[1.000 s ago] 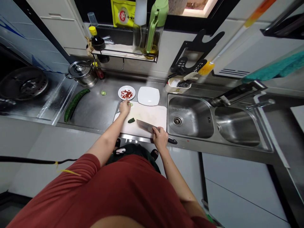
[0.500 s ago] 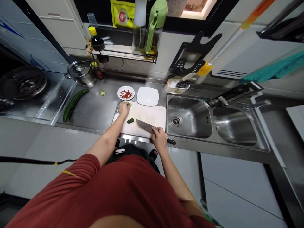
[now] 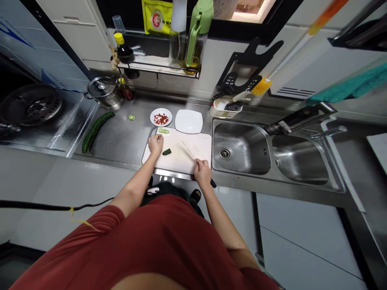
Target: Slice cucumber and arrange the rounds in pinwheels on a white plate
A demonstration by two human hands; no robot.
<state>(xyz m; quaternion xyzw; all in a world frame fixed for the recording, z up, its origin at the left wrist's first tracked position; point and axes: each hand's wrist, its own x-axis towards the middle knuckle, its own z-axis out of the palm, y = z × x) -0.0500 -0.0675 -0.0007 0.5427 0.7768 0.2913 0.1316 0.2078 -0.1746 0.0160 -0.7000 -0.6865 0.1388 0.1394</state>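
Left hand [image 3: 155, 145]'s loosely curled by the cucumber slices [image 3: 163, 131], seemingly empty; right hand [image 3: 202, 173]'s closed round the knife [image 3: 188, 150], blade angled over the board [image 3: 181, 163].

White cutting board [image 3: 193, 147], dark green cucumber [image 3: 94, 131], pale green slices [image 3: 163, 131]

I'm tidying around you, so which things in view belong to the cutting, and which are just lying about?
Belonging, I'd judge: knife in right hand, board, cucumber end, slices near left hand, long cucumber.

Seemingly idle: lidded pot, yellow packet, green jug.
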